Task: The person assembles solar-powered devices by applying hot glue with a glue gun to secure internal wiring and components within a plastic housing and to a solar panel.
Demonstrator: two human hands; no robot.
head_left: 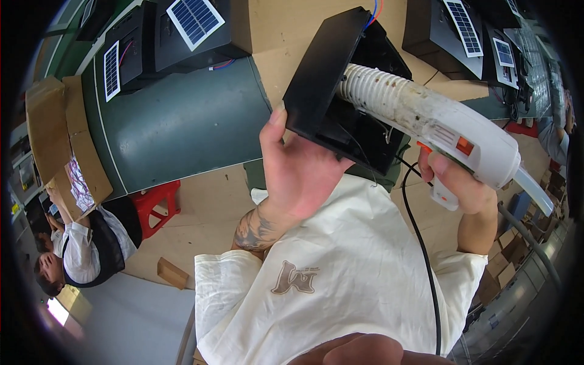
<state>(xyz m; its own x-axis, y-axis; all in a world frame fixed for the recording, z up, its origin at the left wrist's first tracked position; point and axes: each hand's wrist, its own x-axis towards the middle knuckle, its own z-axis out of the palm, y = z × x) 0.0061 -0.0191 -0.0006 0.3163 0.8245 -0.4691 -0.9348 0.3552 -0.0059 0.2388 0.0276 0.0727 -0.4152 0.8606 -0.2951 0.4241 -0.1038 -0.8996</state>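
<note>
Both hands are working in the head view: the left hand (298,176) is gripping the black housing (340,91) from below, fingers clamped on its edge, raised above the table (176,121), while the right hand (459,182) is wrapping its fingers around the white glue gun (438,128), nozzle inside the housing. Gluing seems underway; the next move is likely calling for a steady trigger squeeze.

Glue gun (438,131) nozzle was buried inside the black housing (328,91), so couldn't see the tip. Right hand (462,185) fingers were mostly hidden behind the handle, and the cord (426,255) ran off the bottom edge.
</note>
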